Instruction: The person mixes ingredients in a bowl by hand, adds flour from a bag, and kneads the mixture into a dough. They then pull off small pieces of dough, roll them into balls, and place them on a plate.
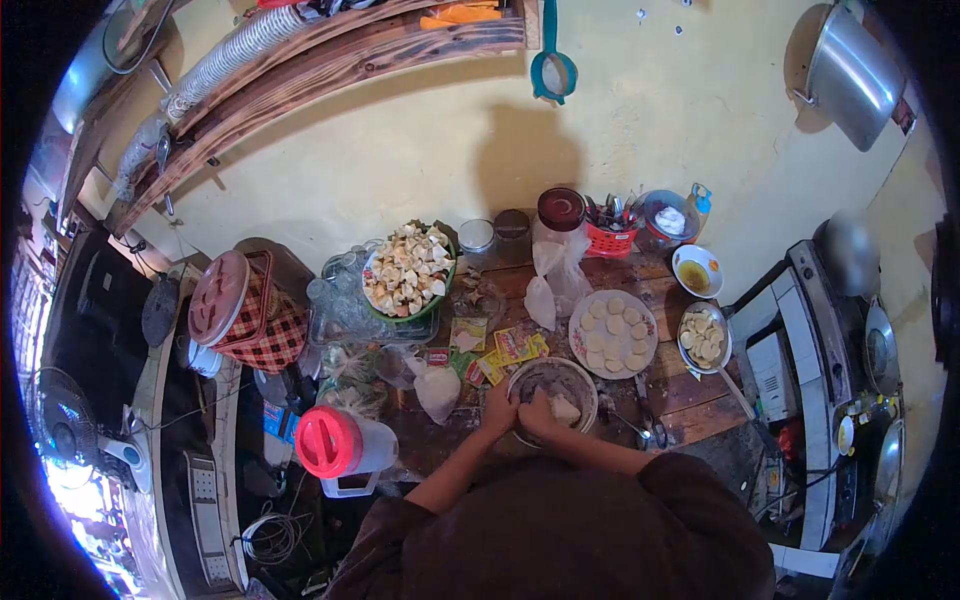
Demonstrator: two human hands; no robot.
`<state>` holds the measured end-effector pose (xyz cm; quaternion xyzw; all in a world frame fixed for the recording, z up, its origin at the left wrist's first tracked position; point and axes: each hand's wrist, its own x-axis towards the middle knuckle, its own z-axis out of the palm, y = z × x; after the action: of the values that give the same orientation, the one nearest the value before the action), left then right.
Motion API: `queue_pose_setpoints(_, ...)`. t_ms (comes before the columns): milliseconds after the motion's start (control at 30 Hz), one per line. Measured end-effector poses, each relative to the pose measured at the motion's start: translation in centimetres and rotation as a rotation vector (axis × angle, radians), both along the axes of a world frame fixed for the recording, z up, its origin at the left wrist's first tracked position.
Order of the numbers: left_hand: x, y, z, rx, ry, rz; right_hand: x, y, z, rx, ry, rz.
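Observation:
Both of my hands meet over the left side of a mixing bowl (590, 388) dusted with flour. My left hand (499, 411) is at the bowl's left rim, fingers closed. Beside it, my right hand (538, 414) is closed too, its fingers close to the left ones. Whatever they pinch is too small and hidden to make out. A pale lump of dough (565, 410) lies in the bowl, right of my right hand. Behind the bowl, a floured plate (577, 345) bears several flat dough rounds (617, 325).
Seasoning packets (512, 345) and a bag of white powder (437, 390) lie left of the bowl. A red-lidded pitcher (330, 445) stands at the front left. Rightward are a pan (704, 338) of pale pieces and a bowl of yellow liquid (695, 275). A green basin (410, 270) is heaped with chopped pieces.

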<state>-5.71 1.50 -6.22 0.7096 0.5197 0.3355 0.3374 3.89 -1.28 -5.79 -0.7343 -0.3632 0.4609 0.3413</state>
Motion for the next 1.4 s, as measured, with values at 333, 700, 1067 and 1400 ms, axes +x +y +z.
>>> queue_pose_setpoints(333, 0.5, 0.5, -1.5, -0.098, -0.073, 0.097, 0.5, -0.7, -0.5, 0.12, -0.244, 0.114)
queue_pose_setpoints(700, 1.3, -0.5, -0.8, 0.018, -0.006, 0.208, 1.9, -1.0, -1.0, 0.245, -0.295, 0.417)
queue_pose_setpoints(1067, 1.3, -1.2, 0.7, -0.043, 0.024, 0.211, 3.3, -0.9, 0.3, 0.113, -0.517, 0.845)
queue_pose_setpoints(1400, -0.3, 0.6, -0.1, -0.151, 0.006, 0.002, 7.2, 3.8, 0.3, 0.397, -0.836, 0.851)
